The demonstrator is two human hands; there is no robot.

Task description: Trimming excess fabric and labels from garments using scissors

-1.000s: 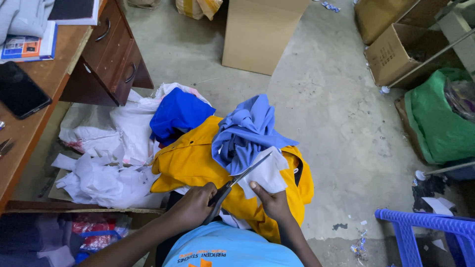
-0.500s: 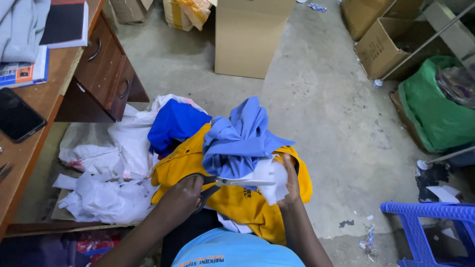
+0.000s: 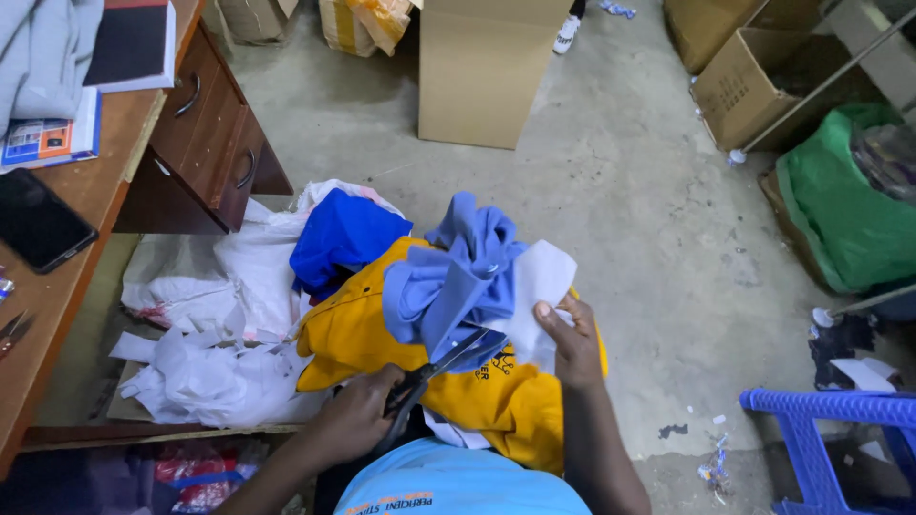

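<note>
My left hand [image 3: 355, 420] grips black-handled scissors [image 3: 441, 370], blades pointing up and right toward the fabric. My right hand [image 3: 571, 336] holds a piece of white fabric [image 3: 536, 291] together with a light blue garment [image 3: 453, 281], lifted above my lap. A yellow garment [image 3: 372, 329] lies across my lap beneath them. The scissor tips meet the edge where the light blue and white pieces join. A bright blue cloth [image 3: 343, 234] rests behind the yellow one.
White plastic bags and cloth [image 3: 219, 334] are heaped on the floor at left. A wooden desk [image 3: 86, 191] with drawers [image 3: 205, 143] carries a phone [image 3: 38, 221] and books. Cardboard boxes [image 3: 482, 72] stand ahead, a green bag [image 3: 844, 215] at right, a blue plastic stool [image 3: 840, 429] lower right.
My right hand has lifted the white and light blue fabric higher and spread it. The scissors have shifted from under the cloth to its lower edge.
</note>
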